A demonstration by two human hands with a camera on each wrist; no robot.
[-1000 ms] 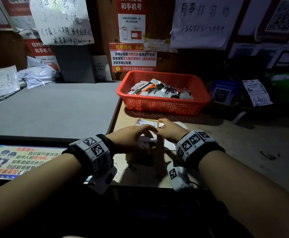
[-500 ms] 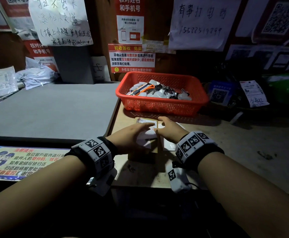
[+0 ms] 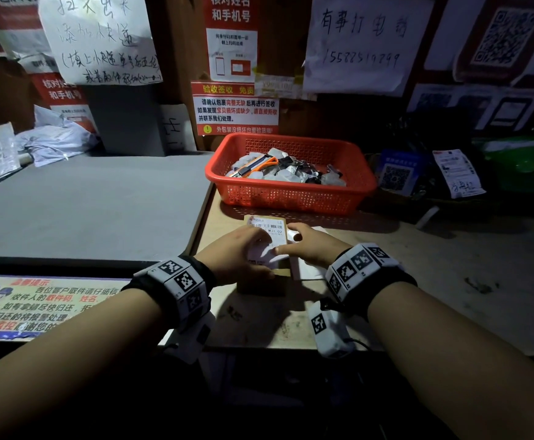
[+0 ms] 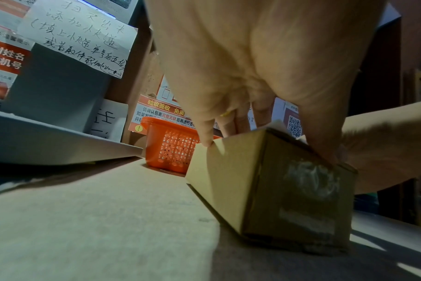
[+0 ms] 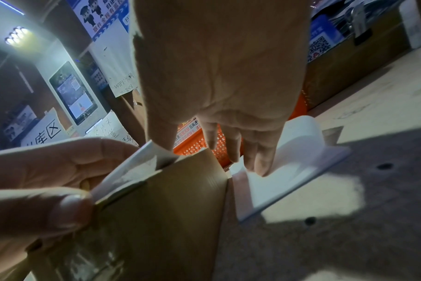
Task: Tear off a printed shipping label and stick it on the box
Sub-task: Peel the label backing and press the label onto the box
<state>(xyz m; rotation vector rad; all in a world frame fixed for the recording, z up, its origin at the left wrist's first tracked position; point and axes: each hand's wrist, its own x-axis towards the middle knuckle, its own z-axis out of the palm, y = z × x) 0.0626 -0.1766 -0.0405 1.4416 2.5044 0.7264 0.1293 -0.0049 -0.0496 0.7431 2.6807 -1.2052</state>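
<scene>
A small brown cardboard box stands on the wooden table in front of me. A white printed shipping label lies along its top, with the near part arched slightly off the cardboard. My left hand reaches over the box and pinches the label's near end between thumb and fingers. My right hand presses its thumb on the label's far part. Its straight fingers touch the white backing paper beside the box.
A red plastic basket with a box cutter and small items sits just behind the box. A raised grey counter borders the table on the left. Notices and QR codes cover the wall behind. Another printed slip leans at the back right.
My left hand has drawn back a little towards me along the label, leaving its barcode end more exposed. The right hand stays at the box's right side.
</scene>
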